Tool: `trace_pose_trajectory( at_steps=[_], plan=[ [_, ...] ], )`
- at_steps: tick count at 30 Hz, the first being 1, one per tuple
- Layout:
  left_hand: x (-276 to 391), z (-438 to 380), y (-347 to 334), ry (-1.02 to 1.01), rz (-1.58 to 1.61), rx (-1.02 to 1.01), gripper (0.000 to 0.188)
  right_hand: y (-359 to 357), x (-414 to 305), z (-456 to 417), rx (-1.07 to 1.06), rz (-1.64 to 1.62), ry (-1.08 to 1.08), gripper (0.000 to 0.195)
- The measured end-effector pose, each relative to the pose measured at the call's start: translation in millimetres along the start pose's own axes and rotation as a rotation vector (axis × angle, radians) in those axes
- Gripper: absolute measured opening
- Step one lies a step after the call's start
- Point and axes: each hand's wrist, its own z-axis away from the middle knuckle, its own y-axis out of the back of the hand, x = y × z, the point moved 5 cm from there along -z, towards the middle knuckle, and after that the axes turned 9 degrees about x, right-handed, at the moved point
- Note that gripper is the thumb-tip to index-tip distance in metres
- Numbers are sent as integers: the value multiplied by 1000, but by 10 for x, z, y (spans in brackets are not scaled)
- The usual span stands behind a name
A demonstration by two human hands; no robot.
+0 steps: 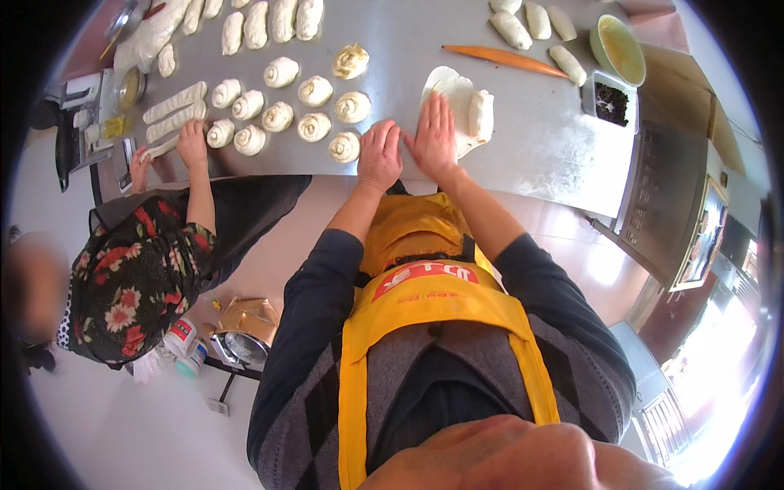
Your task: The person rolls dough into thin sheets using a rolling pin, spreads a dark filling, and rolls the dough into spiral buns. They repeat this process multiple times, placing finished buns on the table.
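My right hand [436, 131] lies palm down with its fingers stretched over the left part of a thin flattened dough sheet [448, 78]. A plump dough roll [482, 114] rests on the right side of that sheet. Close to the table's front edge, my left hand [380, 156] is bent slightly at the fingers and appears to grip nothing; its underside is hidden. Just left of it sits a coiled dough bun [344, 147], and I cannot tell whether they touch. Beyond the sheet lies a tapered wooden rolling pin [505, 59].
Coiled buns [315, 91] and dough logs [256, 26] cover the left of the metal table [398, 73]. At left, a co-worker's hands [193, 144] handle a dough strip [162, 149]. Far right are dough rolls [511, 30], a green bowl [617, 50] and a tub of dark filling [610, 104].
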Motion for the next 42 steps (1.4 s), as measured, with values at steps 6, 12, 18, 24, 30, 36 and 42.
trace_pose_trajectory(
  at_steps=[6, 12, 18, 24, 30, 36, 42],
  plan=[
    [-11, -22, -35, 8, -33, -22, 39, -47, 118, -485, 58, 22, 2, 91],
    [-60, 42, -38, 21, -25, -23, 43, -41, 26, -63, 34, 2, -124, 93],
    [16, 11, -39, 9, -35, -28, 44, 64, 279, -587, 97, -21, -128, 95],
    [43, 14, -12, 21, -37, 11, 37, -4, 56, -94, 57, 2, -64, 99],
    [12, 30, -29, 6, -46, -34, 46, 136, 99, -677, 114, 179, -42, 92],
    [66, 52, -31, -8, -63, -9, 45, 227, 28, 70, -82, -37, 73, 94],
    [113, -6, -11, -14, -54, -2, 42, 74, 293, -71, -289, 124, -102, 90]
  ],
)
